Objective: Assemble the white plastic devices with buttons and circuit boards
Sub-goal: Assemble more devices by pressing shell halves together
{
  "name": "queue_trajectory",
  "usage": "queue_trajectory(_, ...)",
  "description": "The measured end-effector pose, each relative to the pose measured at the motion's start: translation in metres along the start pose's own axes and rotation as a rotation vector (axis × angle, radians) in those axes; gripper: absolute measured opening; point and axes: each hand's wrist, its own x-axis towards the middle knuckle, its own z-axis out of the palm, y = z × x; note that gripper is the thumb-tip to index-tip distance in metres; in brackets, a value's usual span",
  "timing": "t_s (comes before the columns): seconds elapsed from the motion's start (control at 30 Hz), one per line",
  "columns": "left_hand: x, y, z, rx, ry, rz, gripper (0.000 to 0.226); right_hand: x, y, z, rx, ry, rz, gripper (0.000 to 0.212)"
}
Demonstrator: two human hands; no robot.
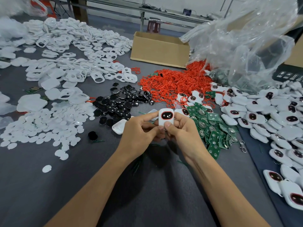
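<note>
Grey table (152, 199) bears white shells (73, 38); black buttons (121, 102); red rings (172, 82); green circuit boards (211, 126); cardboard box (159, 49).

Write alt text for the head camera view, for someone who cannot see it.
The left hand and right hand hold a white device with a red-ringed black button above a grey table. Around it lie piles of white shells, black buttons, red rings and green circuit boards, with finished devices heaped at the right.

A head-worn wide-angle camera looks forward and down from the tabletop's (155, 203) near edge, close over the left hand (139, 133) and right hand (182, 135).
</note>
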Motion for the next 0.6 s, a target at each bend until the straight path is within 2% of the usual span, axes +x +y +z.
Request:
queue_trajectory(0.07,0.000,0.001,0.001,-0.012,-0.002,0.019,0.043,-0.001,0.000,0.002,-0.095,0.067,-0.061,0.024)
queue_trajectory(0.17,-0.001,0.003,0.002,-0.074,-0.012,0.043,0.037,-0.005,0.002,0.005,-0.566,0.228,-0.338,0.027)
queue_trajectory(0.23,-0.001,0.006,0.001,-0.141,-0.051,0.049,0.026,-0.007,0.003,0.008,-0.756,0.256,-0.510,0.033)
queue_trajectory(0.3,-0.001,0.009,0.001,-0.194,-0.069,0.049,0.028,-0.009,0.003,0.010,-0.783,0.238,-0.641,0.038)
queue_trajectory(0.37,0.000,0.011,0.000,-0.266,-0.093,0.035,0.047,-0.011,0.003,0.010,-0.752,0.228,-0.727,0.041)
queue_trajectory(0.43,0.000,0.010,-0.002,-0.320,-0.133,0.047,0.057,-0.012,0.003,0.008,-0.721,0.240,-0.772,0.040)
queue_trajectory(0.6,0.001,0.012,-0.006,-0.513,-0.210,0.000,0.051,-0.012,0.002,0.006,-0.727,0.287,-0.812,0.032)
